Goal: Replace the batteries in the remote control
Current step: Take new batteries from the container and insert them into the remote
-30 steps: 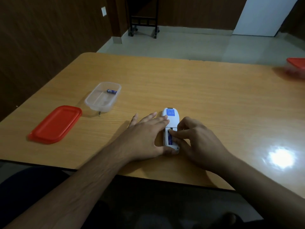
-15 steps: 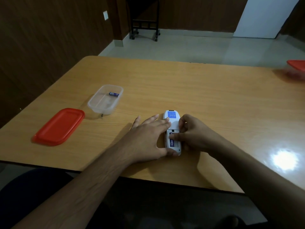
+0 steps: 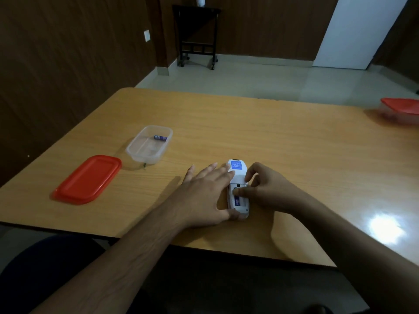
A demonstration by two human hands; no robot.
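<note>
**Battery at the open bay: where it could slip**

Nearest the camera, the remote control (image 3: 238, 188) lies back-up on the wooden surface (image 3: 283, 155), close to its near edge, with the cover off and the battery bay exposed. The left hand (image 3: 204, 191) lies flat with fingers straight, its fingertips against the remote's left side and its thumb at the near end, bracing it and gripping nothing. The right hand (image 3: 265, 189) has its fingers curled, thumb and a fingertip working at a blue battery (image 3: 237, 200) sitting in the bay; whether it truly pinches the cell or only presses on it I cannot tell.

The main risk, as I judge it, is the cell springing out if pressure comes off one end first, and rolling toward the near edge. A flat brace also gives little hold, so a hard push could skid the remote sideways. Polarity markings are too small to read, so a reversed cell is possible.

Farther left, a red lid (image 3: 88, 179) lies beside a clear container (image 3: 136, 152) holding another battery (image 3: 160, 138), well apart from the remote; mixing old and new cells is a further hazard. A red-lidded box (image 3: 401, 108) sits at the far right.
</note>
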